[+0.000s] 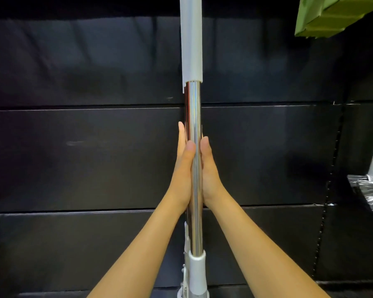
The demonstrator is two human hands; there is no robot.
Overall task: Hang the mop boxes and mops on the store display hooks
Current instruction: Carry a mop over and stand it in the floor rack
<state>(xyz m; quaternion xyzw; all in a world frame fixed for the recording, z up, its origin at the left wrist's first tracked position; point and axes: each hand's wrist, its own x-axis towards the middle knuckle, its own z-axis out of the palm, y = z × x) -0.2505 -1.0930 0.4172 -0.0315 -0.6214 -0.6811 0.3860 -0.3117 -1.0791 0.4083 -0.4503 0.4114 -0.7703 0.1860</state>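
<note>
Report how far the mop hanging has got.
Apparently done: one green box sits high at upper right, its hook out of view. In hand: the upright mop pole, pressed between the flat left hand and right hand. Left: the pole's top runs out of frame, so whether it is hooked cannot be told.

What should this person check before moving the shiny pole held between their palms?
1. Left hand flat against the shiny chrome mop pole: ok.
2. Right hand flat against its other side: ok.
3. Grip wrapped round the pole: not ok, palms only press.
4. Pole upright: ok.
5. Pole top hung: cannot tell, out of view.
6. Green cardboard box apart from pole: ok.
</note>
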